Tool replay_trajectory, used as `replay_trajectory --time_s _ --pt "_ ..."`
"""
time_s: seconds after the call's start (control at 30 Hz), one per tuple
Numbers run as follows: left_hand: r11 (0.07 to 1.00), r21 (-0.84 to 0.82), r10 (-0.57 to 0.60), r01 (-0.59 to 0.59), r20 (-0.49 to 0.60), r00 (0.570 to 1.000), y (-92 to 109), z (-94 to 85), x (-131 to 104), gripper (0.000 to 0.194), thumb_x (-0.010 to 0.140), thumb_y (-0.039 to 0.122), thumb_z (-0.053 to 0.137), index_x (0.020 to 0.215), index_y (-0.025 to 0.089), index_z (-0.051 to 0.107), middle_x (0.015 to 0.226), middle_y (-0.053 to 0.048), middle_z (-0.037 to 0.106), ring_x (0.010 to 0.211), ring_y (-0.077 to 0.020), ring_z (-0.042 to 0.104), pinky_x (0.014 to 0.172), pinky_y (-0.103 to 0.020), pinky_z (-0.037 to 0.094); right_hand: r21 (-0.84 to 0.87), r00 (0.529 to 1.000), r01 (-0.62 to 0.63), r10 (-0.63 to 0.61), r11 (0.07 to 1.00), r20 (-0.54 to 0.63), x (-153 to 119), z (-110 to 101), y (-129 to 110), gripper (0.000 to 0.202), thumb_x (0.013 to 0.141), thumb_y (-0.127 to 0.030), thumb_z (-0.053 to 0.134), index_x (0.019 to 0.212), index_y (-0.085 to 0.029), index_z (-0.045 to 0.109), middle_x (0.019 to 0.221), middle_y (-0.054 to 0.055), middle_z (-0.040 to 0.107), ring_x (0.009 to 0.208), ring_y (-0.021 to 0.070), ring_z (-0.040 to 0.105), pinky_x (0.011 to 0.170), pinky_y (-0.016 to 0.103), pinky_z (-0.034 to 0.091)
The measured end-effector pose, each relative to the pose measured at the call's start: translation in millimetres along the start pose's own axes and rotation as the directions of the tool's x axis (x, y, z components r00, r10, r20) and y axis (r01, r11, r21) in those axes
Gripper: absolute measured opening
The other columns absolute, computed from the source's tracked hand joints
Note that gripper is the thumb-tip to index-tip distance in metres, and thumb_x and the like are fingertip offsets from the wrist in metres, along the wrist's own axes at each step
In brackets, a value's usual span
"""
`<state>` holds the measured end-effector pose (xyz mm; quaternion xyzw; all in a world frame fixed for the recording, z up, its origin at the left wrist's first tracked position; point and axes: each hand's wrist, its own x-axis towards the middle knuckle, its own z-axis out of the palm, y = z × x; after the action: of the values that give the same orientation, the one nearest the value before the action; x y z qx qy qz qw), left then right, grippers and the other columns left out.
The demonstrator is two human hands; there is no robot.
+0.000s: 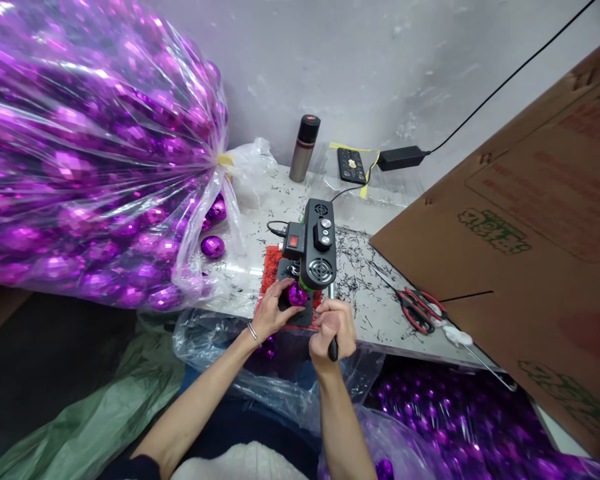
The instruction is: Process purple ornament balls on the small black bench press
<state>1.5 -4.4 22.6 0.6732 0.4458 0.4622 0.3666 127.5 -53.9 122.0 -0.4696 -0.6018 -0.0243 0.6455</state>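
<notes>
Pale top (245,461) showing nearest. Left hand (273,309) holding ball (297,294) at press (317,243), thumb and fingers spanning it, apparently steadying; right hand (334,328) wrapping lever (333,349) just right of grip, likely for control.

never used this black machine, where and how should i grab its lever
Probably the black grip at the near end of the lever, wrapped by the right hand from the person's side. The slim lever points toward the person, right of the machine, so a fist fits around it, apart from the purple ball in the left hand.
</notes>
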Motion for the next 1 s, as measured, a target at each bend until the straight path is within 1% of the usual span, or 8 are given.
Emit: replay_trajectory --time_s 0.1,0.2,0.4,0.63,1.0 --pt "1.0 0.01 0.001 -0.001 0.0 1.0 0.0 -0.1 0.1 0.057 0.081 0.039 0.086 0.131 0.024 0.062 0.132 -0.012 0.071 0.127 -0.0308 0.067 0.113 -0.051 0.05 0.005 0.998 0.053 -0.053 0.999 -0.029 -10.5 5.1 11.1 0.033 0.105 -0.022 0.04 0.074 -0.022 0.052 0.076 -0.001 0.059 0.067 0.0124 0.058 0.065 0.03 0.046" --pt "1.0 0.019 -0.01 0.01 -0.001 1.0 -0.4 0.0 0.3 0.059 0.08 0.04 0.087 0.131 0.025 0.062 0.132 -0.011 0.071 0.126 -0.0308 0.068 0.113 -0.051 0.05 0.006 0.997 0.052 -0.052 0.999 -0.054 -14.6 8.3 15.7 0.034 0.106 -0.023 0.039 0.074 -0.023 0.05 0.076 -0.001 0.058 0.065 0.0128 0.056 0.065 0.031 0.045" --pt "1.0 -0.006 0.008 -0.008 -0.002 1.0 -1.7 0.7 0.1 0.059 0.081 0.042 0.086 0.132 0.024 0.062 0.134 -0.013 0.071 0.128 -0.0312 0.067 0.115 -0.052 0.05 0.031 0.995 0.059 -0.056 0.998 -0.077 -15.4 10.4 16.3 0.033 0.105 -0.023 0.039 0.074 -0.023 0.051 0.074 -0.001 0.057 0.065 0.0136 0.055 0.066 0.033 0.045" --pt "1.0 -0.01 -0.004 0.004 0.0 1.0 -2.2 1.0 -0.3 0.06 0.081 0.044 0.086 0.132 0.024 0.062 0.135 -0.012 0.071 0.13 -0.0309 0.066 0.114 -0.052 0.05 0.038 0.993 0.077 -0.073 0.996 -0.093 -15.3 12.0 18.4 0.033 0.104 -0.021 0.04 0.072 -0.023 0.05 0.074 -0.001 0.056 0.064 0.014 0.055 0.065 0.033 0.044" --pt "1.0 0.0 0.009 -0.009 0.007 1.0 -4.2 2.4 1.6 0.058 0.082 0.043 0.085 0.132 0.024 0.062 0.135 -0.012 0.07 0.13 -0.0311 0.065 0.114 -0.051 0.05 -0.02 0.992 0.097 -0.099 0.995 -0.082 -17.7 10.8 24.0 0.035 0.103 -0.022 0.038 0.07 -0.023 0.05 0.071 -0.002 0.056 0.063 0.0141 0.055 0.069 0.035 0.049"
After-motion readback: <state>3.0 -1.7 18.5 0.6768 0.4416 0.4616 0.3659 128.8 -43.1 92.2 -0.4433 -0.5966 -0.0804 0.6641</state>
